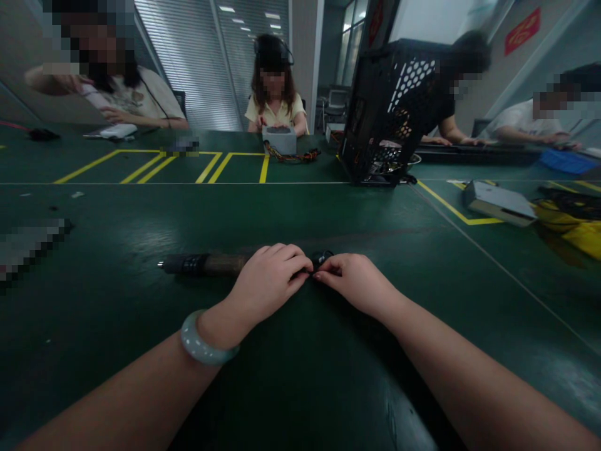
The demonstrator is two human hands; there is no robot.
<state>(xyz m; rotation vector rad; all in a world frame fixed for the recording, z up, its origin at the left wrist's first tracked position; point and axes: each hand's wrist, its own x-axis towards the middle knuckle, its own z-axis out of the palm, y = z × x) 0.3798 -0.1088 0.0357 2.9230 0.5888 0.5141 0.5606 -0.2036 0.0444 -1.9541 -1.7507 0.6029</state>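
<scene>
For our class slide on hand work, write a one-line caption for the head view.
Both hands, left and right, pinch a small black part at the end of a dark rod on the green table.

You're at a big dark green table (117, 207) w/ yellow tape lines (216, 168), window blinds (197, 62) at the back, ceiling lights (227, 9) on, room's pretty dim tbh.

Dim room; ceiling lights (244, 14) glowing far off, tabletop (141, 238) catching faint glare, edges bending, far people blurring.
</scene>
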